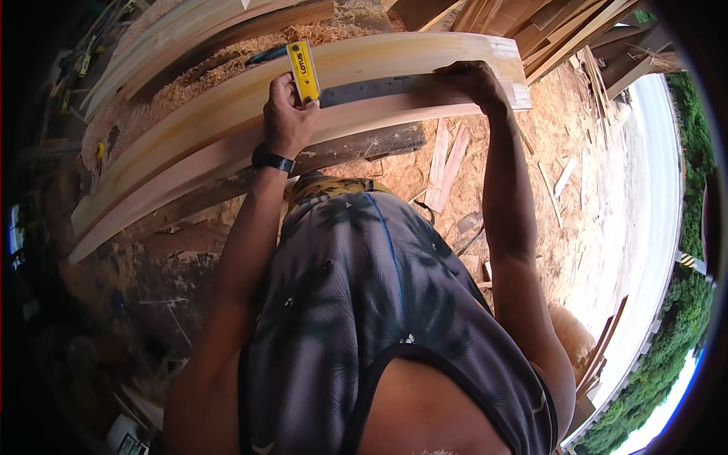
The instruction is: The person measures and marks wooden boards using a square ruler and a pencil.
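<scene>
A metal try square with a yellow handle [304,72] marked LOTUS lies across a long pale plank [349,59], its grey blade [371,89] running to the right along the wood. My left hand [290,114] is closed around the lower part of the yellow handle, thumb and fingers on its sides. At the blade's far end, my right hand [474,82] rests over the plank, its fingers bent and pointing left at the blade tip. Whether those fingers pinch the blade is too dark to make out.
Under the plank runs a dark, worn beam [364,145]. Stacked boards [531,30] stand at the upper right, and more planks [220,38] lie at the upper left. Shavings and offcuts [447,163] cover the ground. A road [644,197] passes on the right.
</scene>
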A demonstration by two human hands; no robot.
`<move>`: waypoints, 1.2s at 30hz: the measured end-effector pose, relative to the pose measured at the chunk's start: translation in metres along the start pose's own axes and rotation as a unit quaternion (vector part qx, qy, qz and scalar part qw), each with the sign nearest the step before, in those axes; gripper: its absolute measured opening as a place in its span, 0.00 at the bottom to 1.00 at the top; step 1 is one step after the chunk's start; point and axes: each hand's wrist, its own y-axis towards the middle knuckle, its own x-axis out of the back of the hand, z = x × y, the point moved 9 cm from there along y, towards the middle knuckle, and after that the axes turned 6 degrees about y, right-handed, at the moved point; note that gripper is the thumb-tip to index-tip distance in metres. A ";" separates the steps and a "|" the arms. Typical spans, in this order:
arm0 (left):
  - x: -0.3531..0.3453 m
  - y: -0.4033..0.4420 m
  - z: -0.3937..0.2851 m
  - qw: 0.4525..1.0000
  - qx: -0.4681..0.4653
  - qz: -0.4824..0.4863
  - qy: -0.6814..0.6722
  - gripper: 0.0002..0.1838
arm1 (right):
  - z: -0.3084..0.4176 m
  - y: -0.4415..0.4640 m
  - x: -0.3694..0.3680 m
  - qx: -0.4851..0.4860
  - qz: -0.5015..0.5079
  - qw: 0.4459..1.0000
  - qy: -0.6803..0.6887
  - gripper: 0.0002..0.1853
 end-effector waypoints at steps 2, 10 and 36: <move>-0.001 -0.001 -0.002 1.000 -0.009 0.005 0.004 0.32 | -0.002 0.001 0.000 -0.001 -0.003 1.000 0.005 0.11; 0.000 0.000 -0.003 0.999 -0.032 0.007 0.037 0.32 | -0.003 0.002 0.001 -0.006 -0.023 0.999 -0.024 0.12; -0.003 0.000 -0.031 0.976 -0.085 0.059 0.191 0.38 | 0.004 -0.002 -0.004 0.018 -0.042 0.997 -0.068 0.12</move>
